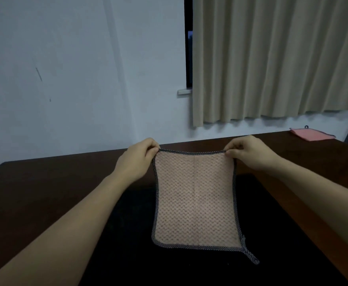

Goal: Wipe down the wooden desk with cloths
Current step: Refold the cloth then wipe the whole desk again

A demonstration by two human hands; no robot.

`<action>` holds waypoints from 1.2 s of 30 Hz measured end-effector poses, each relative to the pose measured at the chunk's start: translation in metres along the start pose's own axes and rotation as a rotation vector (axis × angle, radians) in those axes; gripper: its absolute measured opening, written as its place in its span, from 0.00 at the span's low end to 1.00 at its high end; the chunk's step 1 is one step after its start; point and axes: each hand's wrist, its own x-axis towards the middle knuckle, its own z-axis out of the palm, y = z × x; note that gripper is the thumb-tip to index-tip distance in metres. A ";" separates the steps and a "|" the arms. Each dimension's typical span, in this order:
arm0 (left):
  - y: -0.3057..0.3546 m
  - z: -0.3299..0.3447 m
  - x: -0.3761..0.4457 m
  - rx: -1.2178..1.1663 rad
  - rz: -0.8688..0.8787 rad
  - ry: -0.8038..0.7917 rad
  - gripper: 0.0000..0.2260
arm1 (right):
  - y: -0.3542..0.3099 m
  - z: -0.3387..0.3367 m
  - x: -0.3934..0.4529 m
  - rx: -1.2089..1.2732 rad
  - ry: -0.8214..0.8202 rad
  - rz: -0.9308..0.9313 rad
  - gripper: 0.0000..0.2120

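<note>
Holding: left hand (137, 156) and right hand (249, 152) each pinch a top corner of the peach cloth (195, 201), spread flat between them.
Cloth place: above the wooden desk (45, 193), toward its far edge.
Second cloth: pink cloth (311, 134) lies at the desk's far right corner.
Behind: beige curtain (272, 58).

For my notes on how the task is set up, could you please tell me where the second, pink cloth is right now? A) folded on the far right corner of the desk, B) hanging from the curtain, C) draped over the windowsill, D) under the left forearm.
A: the pink cloth lies flat on the far right of the wooden desk, while both hands pinch the top corners of the waffle-weave cloth.
</note>
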 end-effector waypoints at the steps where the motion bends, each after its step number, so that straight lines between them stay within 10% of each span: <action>1: -0.003 0.008 0.005 0.005 -0.009 0.009 0.06 | 0.005 0.005 0.004 -0.018 0.006 -0.004 0.04; 36: -0.043 0.045 -0.164 0.270 0.242 -0.121 0.06 | 0.043 0.073 -0.154 -0.300 -0.225 -0.253 0.07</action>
